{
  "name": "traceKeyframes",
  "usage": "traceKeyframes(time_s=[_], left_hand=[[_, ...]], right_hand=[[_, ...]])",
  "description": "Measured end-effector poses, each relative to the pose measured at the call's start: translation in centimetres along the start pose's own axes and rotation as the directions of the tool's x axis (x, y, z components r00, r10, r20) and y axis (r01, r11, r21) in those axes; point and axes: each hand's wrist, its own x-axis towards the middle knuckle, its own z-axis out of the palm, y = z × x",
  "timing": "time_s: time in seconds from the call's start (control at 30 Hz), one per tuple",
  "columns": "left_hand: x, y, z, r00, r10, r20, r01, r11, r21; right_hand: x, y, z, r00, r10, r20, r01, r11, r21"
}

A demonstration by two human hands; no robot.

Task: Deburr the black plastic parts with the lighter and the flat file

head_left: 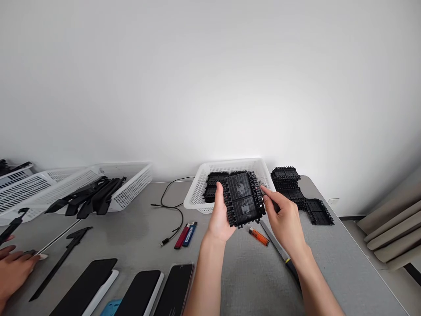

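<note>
My left hand (219, 217) grips a square black plastic part (242, 197) with toothed side edges, holding it tilted up above the table. The thumb lies along its left edge; the other fingers are hidden behind it. At the part's right edge, my right hand (285, 217) has thumb and index finger pinched together. What sits between those fingertips is too small to make out. Below on the table, an orange lighter (259, 236) lies beside a long flat metal blade (275, 242) with a black handle, partly covered by my right forearm.
Behind the part stands a white basket (194, 199) with similar parts; more parts (289, 188) are stacked to its right. Two lighters (186, 235), a cable (182, 215) and several phone-like slabs (174, 289) lie leftward. Another person's hand (16, 267) is at far left, near baskets (131, 186).
</note>
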Motion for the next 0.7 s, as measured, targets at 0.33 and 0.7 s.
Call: traceKeyframes(time_s=[0.33,0.7], left_hand=[[0.2,-0.9,-0.4,0.999,-0.024,0.037,0.021,0.997,0.068],[0.9,-3.1,-0.8,1.000,-0.008,-0.004,0.008,0.985,0.174]], right_hand=[[-0.9,-1.3,-0.6,0.944,-0.147,-0.295,0.131,0.989,-0.073],[-1.3,-0.6,1.9,0.953,-0.302,0.002,0.268,0.845,-0.463]])
